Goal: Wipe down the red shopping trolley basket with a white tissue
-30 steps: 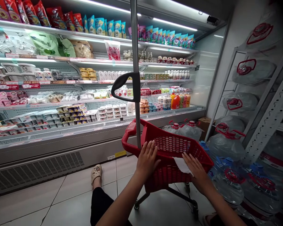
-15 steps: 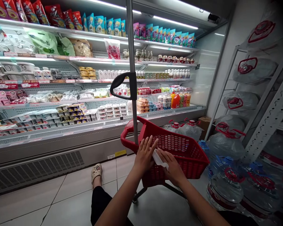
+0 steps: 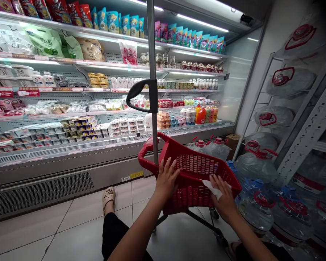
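A red plastic shopping cart basket [image 3: 189, 180] stands in front of me on dark legs, with a metal pole and a black loop handle [image 3: 153, 96] rising at its left end. My left hand [image 3: 167, 178] rests on the near rim beside the pole, its fingers spread and holding nothing. Farther right along the same rim, my right hand [image 3: 223, 197] presses a white wipe [image 3: 212, 188] against the red plastic. Part of the wipe is hidden beneath the fingers; a loose end sticks out to the left.
An open refrigerated case [image 3: 97, 154] with shelves of dairy tubs, pouches and bottles runs behind the cart. Large water jugs [image 3: 256, 206] crowd the right side by a white metal rack [image 3: 304, 156]. My foot in a beige clog [image 3: 108, 197] is on the tiled floor.
My right hand has slid right along the rim with the wipe, away from my left hand. My left hand stays at nearly the same spot on the rim, fingers more spread.
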`<act>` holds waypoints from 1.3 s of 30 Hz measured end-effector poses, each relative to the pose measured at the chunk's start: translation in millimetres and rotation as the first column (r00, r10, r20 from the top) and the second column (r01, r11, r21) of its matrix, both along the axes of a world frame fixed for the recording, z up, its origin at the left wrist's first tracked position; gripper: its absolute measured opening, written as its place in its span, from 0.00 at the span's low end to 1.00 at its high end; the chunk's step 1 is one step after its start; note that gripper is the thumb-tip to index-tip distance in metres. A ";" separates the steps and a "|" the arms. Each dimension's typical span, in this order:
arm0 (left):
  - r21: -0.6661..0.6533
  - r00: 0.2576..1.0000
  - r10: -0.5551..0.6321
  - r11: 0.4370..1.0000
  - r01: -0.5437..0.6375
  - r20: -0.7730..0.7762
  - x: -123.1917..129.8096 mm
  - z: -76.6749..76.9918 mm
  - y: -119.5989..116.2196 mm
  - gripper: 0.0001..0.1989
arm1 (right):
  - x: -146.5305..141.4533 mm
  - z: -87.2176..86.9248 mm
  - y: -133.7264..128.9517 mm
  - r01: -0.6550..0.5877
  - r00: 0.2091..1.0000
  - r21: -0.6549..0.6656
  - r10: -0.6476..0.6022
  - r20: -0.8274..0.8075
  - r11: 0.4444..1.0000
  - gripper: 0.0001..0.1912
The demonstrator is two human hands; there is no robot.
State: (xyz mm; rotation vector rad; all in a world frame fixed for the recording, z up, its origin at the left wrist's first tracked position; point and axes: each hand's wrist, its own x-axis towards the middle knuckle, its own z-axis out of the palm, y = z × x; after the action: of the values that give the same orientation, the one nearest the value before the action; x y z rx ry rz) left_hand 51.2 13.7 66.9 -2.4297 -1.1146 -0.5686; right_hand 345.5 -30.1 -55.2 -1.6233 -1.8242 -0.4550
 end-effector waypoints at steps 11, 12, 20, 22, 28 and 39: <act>-0.006 0.997 0.059 0.998 -0.059 -0.059 -5.9 -11.5 -3.8 0.53 | -98.3 39.8 23.5 -0.282 0.952 -0.018 0.282 0.119 0.959 0.44; -0.015 0.997 0.058 0.998 -0.059 -0.057 -9.8 -10.6 -1.0 0.54 | -83.9 36.8 18.8 -0.265 0.954 -0.035 0.267 0.133 0.964 0.44; -0.078 0.983 0.150 0.987 -0.142 0.104 0.3 -17.2 8.8 0.51 | -5.5 -4.1 -12.1 -0.040 0.988 0.057 0.031 0.148 0.998 0.41; -0.103 0.981 0.136 0.987 -0.123 0.135 18.8 -29.5 3.3 0.49 | -20.3 -3.0 -8.8 -0.005 0.989 0.049 -0.003 0.148 0.999 0.42; -0.121 0.993 0.027 0.993 -0.013 0.112 43.6 -56.1 -11.0 0.51 | -77.3 19.5 10.2 -0.088 0.978 -0.002 0.086 0.191 0.996 0.44; -0.122 0.979 0.117 0.988 -0.097 0.168 3.5 -44.9 7.5 0.46 | -22.1 4.0 -26.8 -0.105 0.982 -0.068 0.114 0.153 0.992 0.40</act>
State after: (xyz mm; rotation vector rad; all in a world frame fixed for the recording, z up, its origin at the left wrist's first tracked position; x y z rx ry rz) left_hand 54.7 21.2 22.0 -2.4340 -1.3751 -0.7130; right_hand 323.4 -56.9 -51.2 -1.5540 -2.0503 -0.4946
